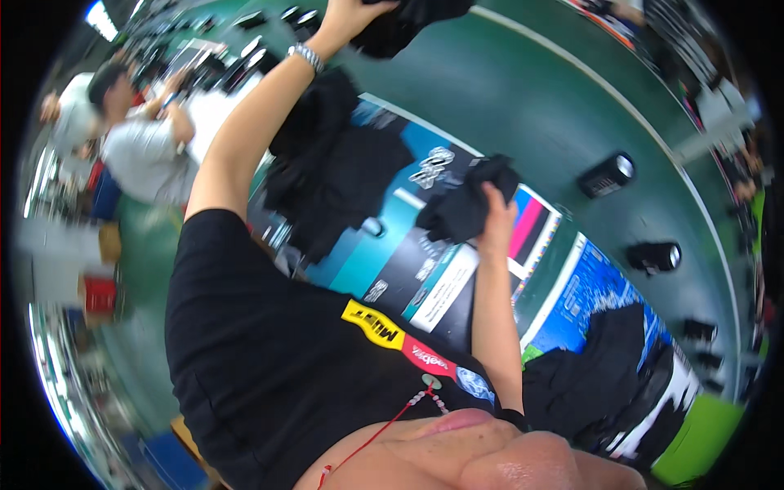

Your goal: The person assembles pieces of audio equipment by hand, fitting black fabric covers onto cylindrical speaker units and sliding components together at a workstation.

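Stretched out to the far side, my left hand [353, 18], with a metal watch on its wrist, grips a dark piece of cloth [412, 24] at the upper edge of the view. My right hand [496, 222] is closed on a bunched black cloth [464, 204] over the printed sheet. Between the two arms lies a loose heap of black cloth [339, 180]. Beneath it spreads a sheet printed in blue, black and bright colours [384, 237]. The exact kind of the cloth pieces cannot be made out.
Several black cylinders, one nearest [606, 175], stand along the right of the green surface [539, 106]. More black cloth [584, 376] lies on a blue printed sheet [600, 282] at lower right, near a green panel [698, 441]. A co-worker in a light shirt [147, 155] is at far left.
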Available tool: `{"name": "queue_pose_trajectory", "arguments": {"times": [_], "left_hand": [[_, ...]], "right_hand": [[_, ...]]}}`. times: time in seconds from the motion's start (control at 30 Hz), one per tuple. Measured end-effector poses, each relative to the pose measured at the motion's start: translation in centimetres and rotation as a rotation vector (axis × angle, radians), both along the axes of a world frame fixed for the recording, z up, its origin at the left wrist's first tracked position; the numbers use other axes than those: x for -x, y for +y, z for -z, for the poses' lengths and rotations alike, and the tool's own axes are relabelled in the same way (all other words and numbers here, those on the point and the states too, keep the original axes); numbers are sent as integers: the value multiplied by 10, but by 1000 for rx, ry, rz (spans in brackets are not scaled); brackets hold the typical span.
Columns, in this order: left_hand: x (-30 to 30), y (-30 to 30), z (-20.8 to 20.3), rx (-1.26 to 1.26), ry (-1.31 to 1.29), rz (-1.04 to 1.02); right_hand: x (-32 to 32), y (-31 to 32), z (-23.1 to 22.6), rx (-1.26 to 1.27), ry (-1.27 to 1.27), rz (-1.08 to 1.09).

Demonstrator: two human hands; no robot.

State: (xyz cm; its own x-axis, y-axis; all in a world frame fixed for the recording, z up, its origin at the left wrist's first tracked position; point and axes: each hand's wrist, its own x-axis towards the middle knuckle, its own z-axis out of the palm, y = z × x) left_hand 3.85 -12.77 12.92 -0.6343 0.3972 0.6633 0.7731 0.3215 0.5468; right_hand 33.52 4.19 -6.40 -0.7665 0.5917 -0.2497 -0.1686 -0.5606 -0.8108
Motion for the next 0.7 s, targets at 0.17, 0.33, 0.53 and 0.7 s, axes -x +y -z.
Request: {"name": "queue_pose_trajectory", "arguments": {"times": [0.17,0.33,0.53,0.7], "left_hand": [[-75,-119,-73,-273,193,-18],[-131,-253,-82,-54,343,-441],[-121,-355,36,93,382,-510],[-130,-349,156,302,-40,-263]], "right_hand": [[8,-6,-11,11,60,-61],[12,-10,-11,-6,85,-85],[11,-11,-13,-45,73,-72],[5,-13,-14,-43,66,-91]]}}
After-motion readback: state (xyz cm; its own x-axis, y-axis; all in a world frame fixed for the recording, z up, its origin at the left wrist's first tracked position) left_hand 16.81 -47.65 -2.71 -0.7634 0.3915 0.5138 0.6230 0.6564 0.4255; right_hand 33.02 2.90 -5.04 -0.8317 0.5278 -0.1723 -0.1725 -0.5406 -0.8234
